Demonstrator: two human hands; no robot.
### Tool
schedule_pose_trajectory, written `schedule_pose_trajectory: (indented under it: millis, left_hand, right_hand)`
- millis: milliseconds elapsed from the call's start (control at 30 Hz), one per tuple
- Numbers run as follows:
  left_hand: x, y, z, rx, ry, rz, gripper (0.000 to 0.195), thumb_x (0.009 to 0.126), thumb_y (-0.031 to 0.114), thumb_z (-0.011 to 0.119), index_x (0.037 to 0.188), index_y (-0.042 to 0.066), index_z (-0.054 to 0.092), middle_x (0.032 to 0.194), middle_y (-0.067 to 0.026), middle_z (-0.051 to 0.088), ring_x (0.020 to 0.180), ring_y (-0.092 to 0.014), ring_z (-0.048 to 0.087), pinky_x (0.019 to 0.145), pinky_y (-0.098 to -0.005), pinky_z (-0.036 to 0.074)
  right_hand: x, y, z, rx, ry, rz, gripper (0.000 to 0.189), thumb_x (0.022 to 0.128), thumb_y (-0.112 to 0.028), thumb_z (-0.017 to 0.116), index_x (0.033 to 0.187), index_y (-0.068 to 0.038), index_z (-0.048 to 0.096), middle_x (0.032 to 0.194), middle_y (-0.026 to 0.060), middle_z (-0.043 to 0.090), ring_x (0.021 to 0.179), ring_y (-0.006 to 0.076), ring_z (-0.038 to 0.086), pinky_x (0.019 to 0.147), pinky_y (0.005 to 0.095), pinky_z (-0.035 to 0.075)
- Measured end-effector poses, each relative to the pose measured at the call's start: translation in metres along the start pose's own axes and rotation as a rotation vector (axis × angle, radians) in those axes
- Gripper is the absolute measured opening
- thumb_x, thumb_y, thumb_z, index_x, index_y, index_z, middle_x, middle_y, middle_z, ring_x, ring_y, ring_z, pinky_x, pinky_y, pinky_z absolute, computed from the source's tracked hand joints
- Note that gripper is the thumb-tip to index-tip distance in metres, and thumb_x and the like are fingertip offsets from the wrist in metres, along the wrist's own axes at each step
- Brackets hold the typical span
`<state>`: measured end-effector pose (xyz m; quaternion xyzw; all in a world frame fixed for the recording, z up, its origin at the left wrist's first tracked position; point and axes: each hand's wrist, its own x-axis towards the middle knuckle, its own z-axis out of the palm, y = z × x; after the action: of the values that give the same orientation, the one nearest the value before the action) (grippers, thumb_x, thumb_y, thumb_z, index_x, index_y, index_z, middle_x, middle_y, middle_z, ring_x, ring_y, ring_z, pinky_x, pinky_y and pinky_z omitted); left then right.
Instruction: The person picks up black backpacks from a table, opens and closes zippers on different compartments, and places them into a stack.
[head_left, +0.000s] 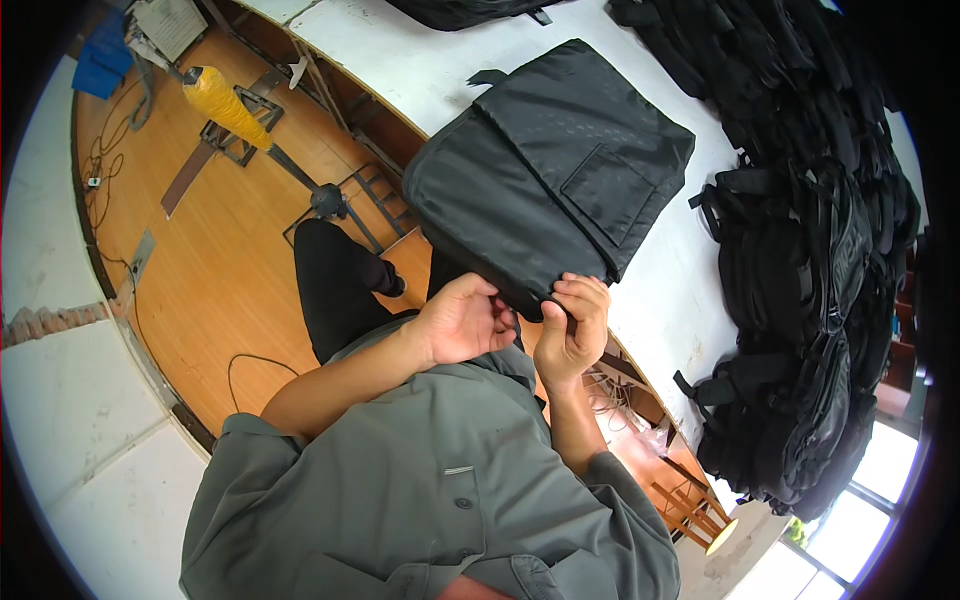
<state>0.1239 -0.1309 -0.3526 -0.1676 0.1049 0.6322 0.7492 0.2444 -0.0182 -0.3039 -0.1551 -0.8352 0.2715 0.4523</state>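
Observation:
A black fabric bag (540, 172) lies tilted on the white tabletop, its near corner hanging over the edge towards me. It has a flap-like seam across its middle and a square stitched outline on its far half. My right hand (574, 330) grips that near corner, thumb on the near side and fingers over the top. Close beside it, my left hand (469, 319) has its thumb against the bag's near edge and its fingers curled inwards. Whether those fingers pinch any fabric is hidden.
Heaped black bags (795, 300) line the right side of the white table (660, 330). Another black bag (465, 9) sits at the far edge. A yellow-wrapped post (225, 105) rises from the wooden floor at left. A wooden stool (697, 517) stands below right; cables (109, 172) trail across the floor.

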Motion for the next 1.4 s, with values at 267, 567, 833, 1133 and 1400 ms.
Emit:
schedule_pose_trajectory:
  millis: [267,567,833,1133,1400]
  left_hand:
    - [0.014,-0.004,0.012,0.097,0.023,-0.043,0.014,0.088,0.024,0.059,0.089,0.011,0.054,0.082,0.001,0.053,0.076,-0.013,0.053,0.07,-0.0301,0.048]
    - [-0.036,0.009,0.1,1.819,-0.076,1.651,0.034,0.076,0.019,0.082,0.091,0.01,0.053,0.088,-0.0068,0.057,0.075,-0.021,0.054,0.067,-0.0332,0.045]
    - [-0.043,0.04,0.194,2.2,-0.028,2.266,0.051,0.062,0.025,0.084,0.106,0.013,0.061,0.102,-0.0014,0.059,0.092,-0.023,0.054,0.084,-0.0392,0.039]
    - [-0.016,0.058,0.265,2.173,-0.301,2.282,0.026,0.068,0.011,0.078,0.091,0.01,0.067,0.081,0.0,0.06,0.073,-0.021,0.057,0.077,-0.0357,0.041]
    - [0.011,0.041,0.291,2.452,-0.084,1.937,0.042,0.071,0.043,0.079,0.086,0.006,0.065,0.077,-0.0051,0.067,0.073,-0.022,0.062,0.071,-0.0358,0.038]
  right_hand:
    - [0.015,-0.008,0.011,-0.025,0.053,0.043,0.015,0.076,0.004,0.07,0.085,-0.003,0.06,0.092,0.0127,0.066,0.091,0.0287,0.065,0.092,0.0435,0.044]
    - [0.11,-0.027,-0.041,0.07,0.165,0.055,0.006,0.087,0.0,0.066,0.086,0.002,0.061,0.093,0.0121,0.067,0.088,0.0206,0.063,0.083,0.0298,0.048]
    - [0.191,-0.053,-0.096,0.319,0.115,0.178,0.015,0.091,-0.01,0.067,0.093,0.004,0.067,0.096,0.0051,0.067,0.087,0.0087,0.057,0.079,0.0221,0.045]
    - [0.283,-0.08,-0.126,-0.288,-0.224,-0.161,0.029,0.088,-0.023,0.067,0.103,0.001,0.066,0.091,0.0134,0.069,0.084,0.022,0.066,0.076,0.0321,0.051]
    - [0.318,-0.074,-0.093,-0.775,-0.565,-0.011,0.04,0.092,-0.041,0.058,0.1,-0.002,0.061,0.087,0.0177,0.068,0.086,0.036,0.065,0.073,0.045,0.049]
